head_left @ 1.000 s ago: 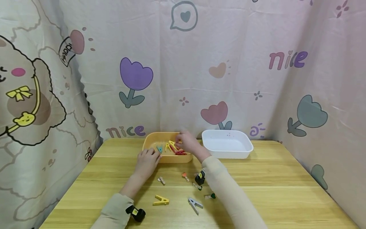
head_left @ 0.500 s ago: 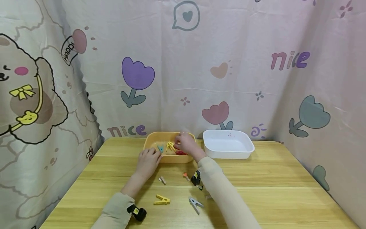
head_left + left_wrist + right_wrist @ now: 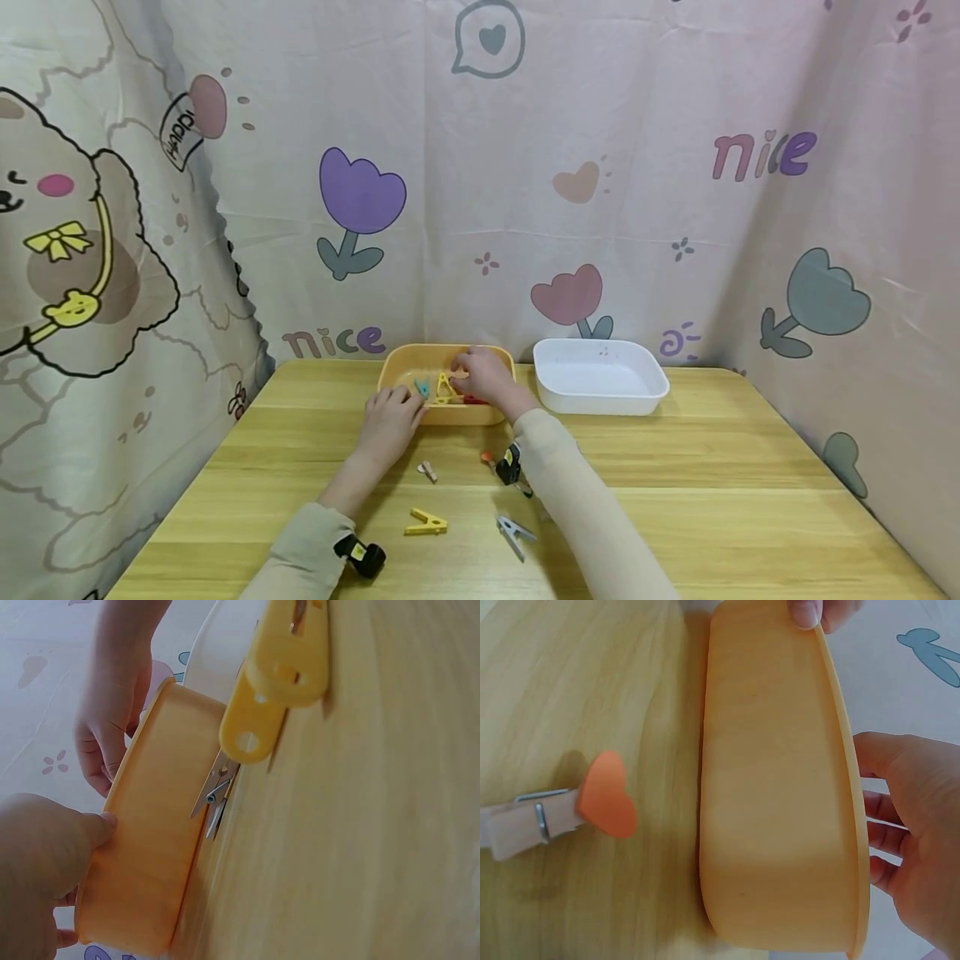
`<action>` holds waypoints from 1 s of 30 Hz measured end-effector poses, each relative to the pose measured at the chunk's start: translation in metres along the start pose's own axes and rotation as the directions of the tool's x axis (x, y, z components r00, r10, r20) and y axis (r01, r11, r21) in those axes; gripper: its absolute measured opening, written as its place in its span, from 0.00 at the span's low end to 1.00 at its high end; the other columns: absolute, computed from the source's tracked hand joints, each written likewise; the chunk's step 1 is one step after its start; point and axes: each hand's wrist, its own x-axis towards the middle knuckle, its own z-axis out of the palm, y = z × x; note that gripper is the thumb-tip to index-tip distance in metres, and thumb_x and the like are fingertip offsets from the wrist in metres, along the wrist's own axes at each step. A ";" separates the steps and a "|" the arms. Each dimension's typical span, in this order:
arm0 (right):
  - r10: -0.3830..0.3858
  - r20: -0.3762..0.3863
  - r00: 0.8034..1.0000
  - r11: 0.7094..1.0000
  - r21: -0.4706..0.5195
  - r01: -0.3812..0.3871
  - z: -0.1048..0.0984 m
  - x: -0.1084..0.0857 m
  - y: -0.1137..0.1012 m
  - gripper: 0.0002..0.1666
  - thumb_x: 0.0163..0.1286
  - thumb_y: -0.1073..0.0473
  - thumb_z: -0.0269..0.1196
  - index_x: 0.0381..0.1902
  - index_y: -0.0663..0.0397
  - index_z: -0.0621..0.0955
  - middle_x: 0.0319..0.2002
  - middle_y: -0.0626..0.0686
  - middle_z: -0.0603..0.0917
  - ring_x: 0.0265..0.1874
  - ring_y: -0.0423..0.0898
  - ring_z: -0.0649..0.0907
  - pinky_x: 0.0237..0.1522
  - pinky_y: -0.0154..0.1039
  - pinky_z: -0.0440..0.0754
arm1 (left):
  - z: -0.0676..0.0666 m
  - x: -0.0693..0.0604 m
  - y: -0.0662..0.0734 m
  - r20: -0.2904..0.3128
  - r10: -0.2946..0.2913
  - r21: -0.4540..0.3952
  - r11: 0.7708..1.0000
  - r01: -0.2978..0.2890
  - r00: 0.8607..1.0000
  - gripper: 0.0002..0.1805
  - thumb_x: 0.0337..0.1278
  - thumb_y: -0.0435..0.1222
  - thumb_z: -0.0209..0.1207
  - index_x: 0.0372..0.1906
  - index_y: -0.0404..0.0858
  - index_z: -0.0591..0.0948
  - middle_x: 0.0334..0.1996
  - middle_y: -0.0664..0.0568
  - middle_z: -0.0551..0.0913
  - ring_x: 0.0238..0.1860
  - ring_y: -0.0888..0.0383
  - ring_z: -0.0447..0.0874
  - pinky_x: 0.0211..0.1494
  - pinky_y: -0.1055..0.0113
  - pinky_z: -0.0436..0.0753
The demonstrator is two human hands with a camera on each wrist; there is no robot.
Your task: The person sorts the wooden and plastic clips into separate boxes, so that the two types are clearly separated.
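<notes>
An orange-yellow tray (image 3: 465,416) holds yellow clips (image 3: 444,388), a blue clip (image 3: 423,388) and red clips (image 3: 474,400). My left hand (image 3: 386,427) grips its near left rim. In the left wrist view that hand (image 3: 41,847) has its thumb on the outside of the tray wall (image 3: 150,825). My right hand (image 3: 486,379) reaches inside the tray's right half, beside the yellow clips. In the right wrist view, the tray wall (image 3: 780,787) hides the fingertips of this hand (image 3: 922,817), so whether they pinch a clip is unclear.
Right of the orange tray stands a white tray (image 3: 600,405). Nearer on the wooden table lie a yellow clip (image 3: 427,523), a grey clip (image 3: 513,535), a small wooden clip (image 3: 427,472) and one with an orange heart (image 3: 609,796). My right forearm partly covers other small clips.
My right hand has moved left and slightly inward within the tray, and the yellow clips there have shifted. My left hand keeps its grip on the rim.
</notes>
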 end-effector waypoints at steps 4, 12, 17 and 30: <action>0.012 0.001 1.000 1.000 -0.005 -0.012 0.003 -0.001 0.002 0.16 0.64 0.52 0.67 0.46 0.54 0.83 0.39 0.54 0.83 0.38 0.48 0.81 0.42 0.42 0.80 | 0.000 0.000 0.000 -0.007 0.005 0.007 1.000 -0.005 1.000 0.05 0.55 0.40 0.67 0.35 0.44 0.84 0.30 0.51 0.75 0.35 0.49 0.73 0.41 0.52 0.74; -0.003 -0.038 0.999 1.000 0.029 0.004 0.001 -0.008 0.002 0.15 0.64 0.52 0.67 0.45 0.55 0.83 0.39 0.56 0.83 0.37 0.49 0.81 0.43 0.44 0.79 | -0.002 0.000 0.001 0.001 0.000 -0.009 1.000 0.000 1.000 0.05 0.55 0.39 0.67 0.35 0.44 0.84 0.31 0.51 0.76 0.35 0.49 0.74 0.43 0.50 0.75; -0.058 -0.095 0.994 0.998 0.011 0.059 -0.002 -0.014 0.002 0.13 0.63 0.54 0.67 0.41 0.55 0.83 0.37 0.56 0.83 0.36 0.49 0.80 0.43 0.43 0.78 | -0.003 0.000 0.002 0.008 -0.006 -0.013 1.000 0.006 1.000 0.05 0.55 0.40 0.67 0.36 0.44 0.84 0.31 0.51 0.76 0.36 0.49 0.74 0.43 0.50 0.75; -0.134 -0.121 0.984 0.991 0.007 0.136 -0.015 -0.040 -0.007 0.11 0.62 0.53 0.69 0.38 0.53 0.84 0.35 0.56 0.81 0.36 0.49 0.77 0.40 0.44 0.76 | 0.000 0.000 0.000 -0.010 0.001 -0.004 1.000 -0.001 1.000 0.06 0.56 0.40 0.67 0.35 0.44 0.84 0.30 0.51 0.76 0.35 0.49 0.74 0.43 0.51 0.75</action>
